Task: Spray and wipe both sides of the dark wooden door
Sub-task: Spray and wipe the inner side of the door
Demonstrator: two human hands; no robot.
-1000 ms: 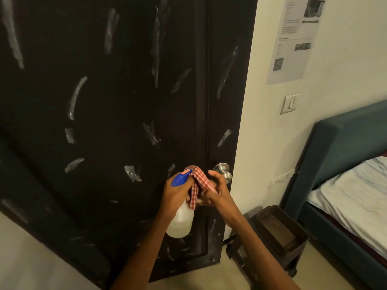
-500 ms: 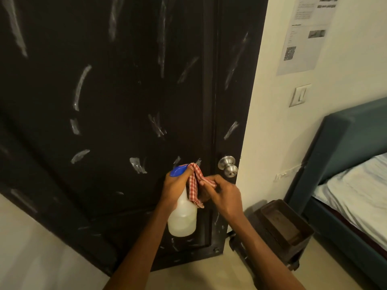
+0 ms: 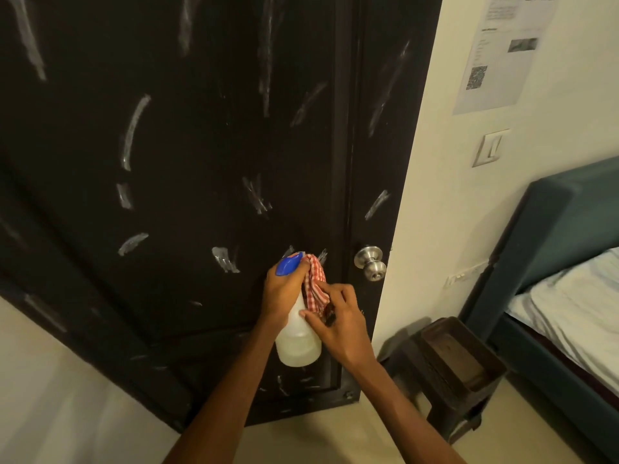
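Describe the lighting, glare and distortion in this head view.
Head view: dim, warm light; the door reads nearly black, its white streaks glinting; a bright highlight on the knob; wide-angle bend tilts the door edge; bottle and both hands are fairly sharp.

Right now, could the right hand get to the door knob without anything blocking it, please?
Probably yes: the door knob sits just up and right of the right hand with nothing between them, though that hand is pinching the checked cloth.

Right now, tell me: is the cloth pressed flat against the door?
No. The checked cloth is bunched between the left hand and right hand beside the spray bottle, off the door.
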